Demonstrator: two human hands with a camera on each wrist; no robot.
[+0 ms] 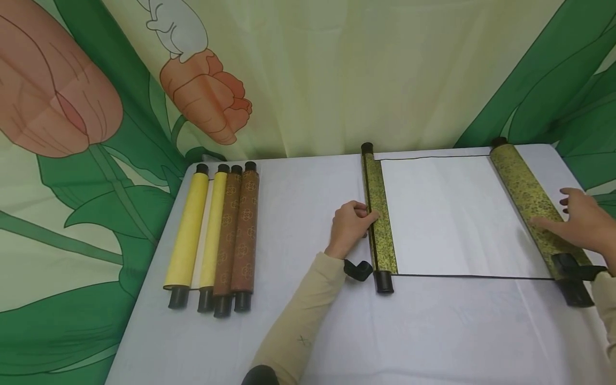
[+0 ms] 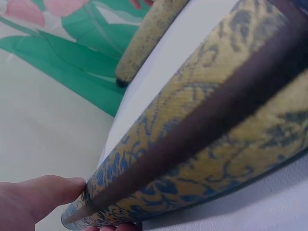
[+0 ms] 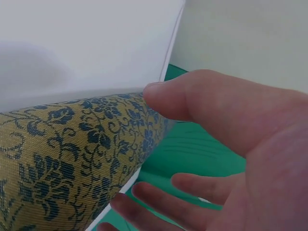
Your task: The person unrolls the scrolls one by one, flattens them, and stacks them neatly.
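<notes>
A hanging scroll with white paper [image 1: 447,214] lies partly unrolled on the table, its ends covered in gold-and-dark floral brocade. Its narrow left end rod [image 1: 383,240] has black knobs. My left hand [image 1: 347,229] pinches that rod near its middle, thumb on top and fingertips curled at the side, as the left wrist view shows on the brocade [image 2: 163,139]. At the right lies the thicker brocade roll [image 1: 522,184]. Over it is my right hand [image 1: 584,222], thumb laid at the roll and fingers spread; in the right wrist view the roll [image 3: 72,154] shows beside straight fingers [image 3: 163,202].
Left on the white-covered table [image 1: 298,198] lie a yellow scroll [image 1: 187,235], a second yellow roll [image 1: 215,230] joined to it by a pale strip, and two brown patterned scrolls [image 1: 244,235]. A printed curtain [image 1: 337,80] hangs behind the table.
</notes>
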